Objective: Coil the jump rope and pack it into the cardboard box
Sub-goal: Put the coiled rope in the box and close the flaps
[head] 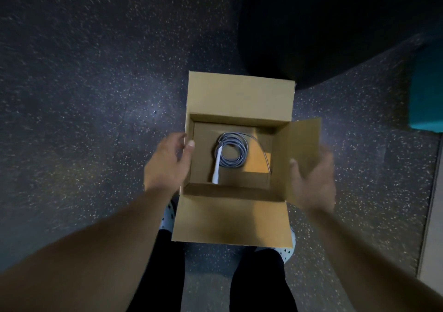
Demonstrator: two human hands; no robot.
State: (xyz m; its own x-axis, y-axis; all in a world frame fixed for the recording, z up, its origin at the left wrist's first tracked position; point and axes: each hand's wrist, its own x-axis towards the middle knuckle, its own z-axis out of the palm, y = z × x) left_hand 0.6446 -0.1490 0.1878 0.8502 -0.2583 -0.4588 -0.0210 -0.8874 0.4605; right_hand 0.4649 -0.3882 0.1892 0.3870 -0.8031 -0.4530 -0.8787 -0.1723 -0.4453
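An open cardboard box [241, 95] stands on the speckled floor between my feet, its far, near and right flaps spread out. On its bottom lies the grey jump rope [242, 147], wound into a round coil, with one white handle [216, 167] pointing toward me. A loose strand curves along the right inner wall. My left hand [167, 160] grips the box's left edge, thumb over the rim and fingers outside. My right hand [311, 182], blurred, holds the right flap with the thumb on its inner face.
A large dark rounded object [323, 23] sits just behind the box at the back right. A teal block [426, 91] stands at the right edge, with a pale board [431, 227] below it. My legs and dotted shoes [169, 218] are under the near flap.
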